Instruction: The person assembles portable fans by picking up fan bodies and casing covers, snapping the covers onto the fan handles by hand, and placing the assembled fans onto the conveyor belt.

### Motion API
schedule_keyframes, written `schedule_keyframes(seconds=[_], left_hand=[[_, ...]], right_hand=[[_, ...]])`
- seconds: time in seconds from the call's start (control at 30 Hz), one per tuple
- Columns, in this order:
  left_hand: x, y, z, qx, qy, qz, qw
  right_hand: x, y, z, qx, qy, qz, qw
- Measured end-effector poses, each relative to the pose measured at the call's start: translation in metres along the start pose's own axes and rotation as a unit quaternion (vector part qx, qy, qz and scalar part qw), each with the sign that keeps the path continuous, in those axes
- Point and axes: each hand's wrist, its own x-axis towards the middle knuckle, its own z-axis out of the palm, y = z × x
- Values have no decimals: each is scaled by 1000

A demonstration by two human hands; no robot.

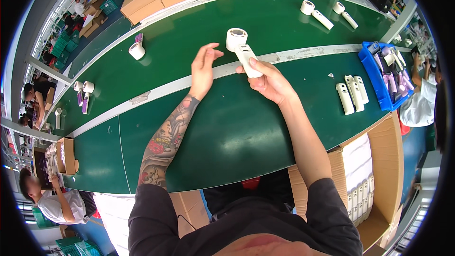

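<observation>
My right hand [272, 81] is closed around the white handle of a small handheld device [248, 60], thumb on top and fingers beneath. A round, ring-shaped white head [236, 39] adjoins the handle's far end, over the belt. Small dark openings show near the top of the handle. My left hand [204, 66] is raised just left of the round head with its fingers apart, holding nothing. A gap separates it from the device.
Along the green belt [189, 23] lie similar devices, some with purple handles [85, 103]. Several white handle shells [351, 96] rest at right beside a blue bin [369, 64] of parts. An open carton [386, 161] stands below the table's right edge. Cardboard boxes [142, 2] sit beyond.
</observation>
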Motion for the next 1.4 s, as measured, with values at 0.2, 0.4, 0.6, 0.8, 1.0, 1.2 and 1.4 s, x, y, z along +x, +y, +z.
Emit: schedule_keyframes(seconds=[0.2,0.4,0.6,0.8,1.0,1.2,1.4], left_hand=[[4,-13,6,69,-6,5,998],[6,-6,1,40,-3,-4,999],[8,-17,-7,29,19,-25,999],[19,-21,-4,45,12,-30,998],[19,-24,-7,63,9,-9,998],[19,-46,6,87,58,16,994],[29,-54,0,176,190,37,965]], right_hand=[[10,13,-24,7,158,-38,987],[8,-7,-22,-103,205,-161,960],[-59,-80,-39,-762,330,-153,537],[-140,-125,-97,-905,354,60,228],[-151,-80,-76,-895,308,47,321],[-89,-35,-93,-880,235,-110,399],[2,14,-71,-766,141,-252,575]])
